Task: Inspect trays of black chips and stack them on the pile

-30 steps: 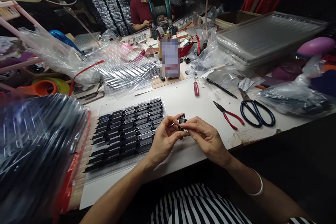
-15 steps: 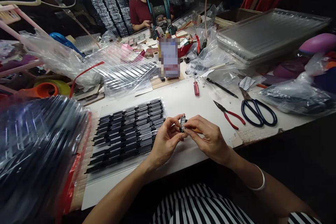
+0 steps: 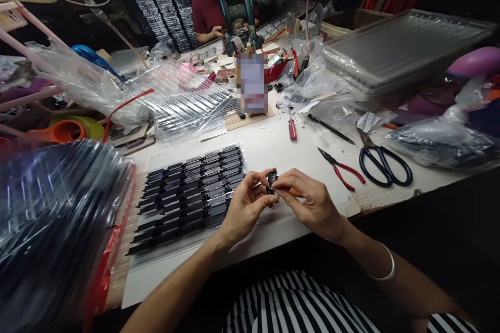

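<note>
A small black piece with a row of pale teeth (image 3: 272,181) is held over the front part of the white table (image 3: 273,153). My left hand (image 3: 250,205) grips it from the left, fingers curled round its edge. From the right, my right hand (image 3: 308,199) pinches at its side with thumb and forefinger; whether a smaller part sits between those fingertips is too small to tell. Just left of my hands lies a clear tray (image 3: 244,158) bearing rows of similar black toothed pieces (image 3: 195,187).
Red-handled pliers (image 3: 344,171), large scissors (image 3: 385,166), a black pointed tool (image 3: 332,130) and a red screwdriver (image 3: 292,127) lie rightward. Plastic-wrapped strips (image 3: 58,208) crowd the left. Behind stands a phone (image 3: 252,83); a person (image 3: 207,15) sits across.
The toothed piece has turned slightly between my fingers, its teeth looking darker. Both hands stay almost in the same place.
</note>
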Tool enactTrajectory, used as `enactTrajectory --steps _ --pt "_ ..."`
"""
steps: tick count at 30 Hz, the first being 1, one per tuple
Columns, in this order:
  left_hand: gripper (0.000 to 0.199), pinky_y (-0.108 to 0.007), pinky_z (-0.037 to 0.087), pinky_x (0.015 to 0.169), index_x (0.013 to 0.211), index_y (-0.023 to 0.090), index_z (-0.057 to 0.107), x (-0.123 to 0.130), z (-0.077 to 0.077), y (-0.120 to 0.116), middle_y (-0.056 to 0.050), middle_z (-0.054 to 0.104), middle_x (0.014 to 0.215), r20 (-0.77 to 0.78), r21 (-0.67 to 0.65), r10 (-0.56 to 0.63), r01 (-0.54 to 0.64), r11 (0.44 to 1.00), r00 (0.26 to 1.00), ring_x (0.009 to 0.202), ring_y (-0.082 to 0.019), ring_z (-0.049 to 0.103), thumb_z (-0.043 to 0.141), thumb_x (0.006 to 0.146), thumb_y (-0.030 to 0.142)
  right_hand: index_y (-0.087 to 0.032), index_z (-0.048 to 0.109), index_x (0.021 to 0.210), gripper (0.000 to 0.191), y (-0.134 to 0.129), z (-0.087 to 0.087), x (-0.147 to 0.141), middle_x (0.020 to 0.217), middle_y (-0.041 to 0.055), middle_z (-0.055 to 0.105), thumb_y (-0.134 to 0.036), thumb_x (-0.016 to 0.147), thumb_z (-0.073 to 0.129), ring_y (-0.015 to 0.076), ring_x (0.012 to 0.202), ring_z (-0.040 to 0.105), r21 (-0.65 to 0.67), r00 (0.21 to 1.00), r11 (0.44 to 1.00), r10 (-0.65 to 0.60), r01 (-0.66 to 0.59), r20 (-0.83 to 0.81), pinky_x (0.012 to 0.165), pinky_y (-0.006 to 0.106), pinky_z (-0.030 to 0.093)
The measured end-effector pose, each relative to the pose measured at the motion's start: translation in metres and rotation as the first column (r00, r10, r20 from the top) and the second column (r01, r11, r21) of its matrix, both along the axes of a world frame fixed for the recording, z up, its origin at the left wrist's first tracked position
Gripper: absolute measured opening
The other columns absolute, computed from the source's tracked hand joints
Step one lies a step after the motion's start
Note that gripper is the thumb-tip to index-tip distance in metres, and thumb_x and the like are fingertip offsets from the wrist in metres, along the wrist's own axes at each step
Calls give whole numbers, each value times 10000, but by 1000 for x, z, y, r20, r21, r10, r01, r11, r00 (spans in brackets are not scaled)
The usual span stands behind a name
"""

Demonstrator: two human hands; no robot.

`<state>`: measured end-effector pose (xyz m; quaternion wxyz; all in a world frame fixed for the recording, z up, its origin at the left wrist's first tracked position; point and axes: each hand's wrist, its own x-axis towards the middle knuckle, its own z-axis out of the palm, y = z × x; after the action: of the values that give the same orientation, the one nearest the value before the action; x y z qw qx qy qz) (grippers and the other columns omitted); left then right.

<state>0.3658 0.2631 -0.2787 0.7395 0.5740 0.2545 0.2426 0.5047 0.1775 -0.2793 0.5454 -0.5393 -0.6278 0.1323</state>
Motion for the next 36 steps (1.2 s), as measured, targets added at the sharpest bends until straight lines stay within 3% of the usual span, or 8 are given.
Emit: enactTrajectory --steps 6,14,22,29,36 --pt "265 -225 500 645 824 174 469 0 -2 1 -91 518 1299 -3 -4 -12 12 1000 1000 786 -100 605 717 729 181 -183 606 955 177 1 -1 1 857 57 600 -71 872 498 157 814 591 -13 1000 1000 -5 5 -16 701 297 509" --pt "220 -240 492 662 804 171 497 2 3 -3 -114 510 1317 -28 127 39 -36 991 999 882 -148 601 706 741 197 -182 599 923 158 1 -1 -1 854 57 591 -81 868 492 153 791 584 -55 999 998 5 -8 -55 662 281 513" --pt "300 -238 505 640 860 190 439 0 -3 3 -79 519 1299 6 -29 8 -8 1000 1000 680 -69 608 711 735 179 -192 601 940 117 -1 -4 2 865 44 585 -134 862 536 146 771 591 -115 985 989 -108 93 -136 637 255 526" --pt "265 -227 497 640 855 183 437 0 -5 4 -81 499 1309 9 -17 -9 10 1000 1000 692 -68 622 683 759 161 -193 593 910 75 -4 -8 5 852 44 579 -159 866 543 154 770 575 -145 984 984 -124 105 -128 603 250 519" --pt "328 -220 476 619 924 219 393 1 -3 4 -67 533 1251 14 -2 -7 7 1000 1000 666 -58 585 677 770 163 -181 598 895 79 -10 -13 11 819 47 583 -161 873 525 149 724 568 -176 989 974 -146 141 -19 566 234 486"
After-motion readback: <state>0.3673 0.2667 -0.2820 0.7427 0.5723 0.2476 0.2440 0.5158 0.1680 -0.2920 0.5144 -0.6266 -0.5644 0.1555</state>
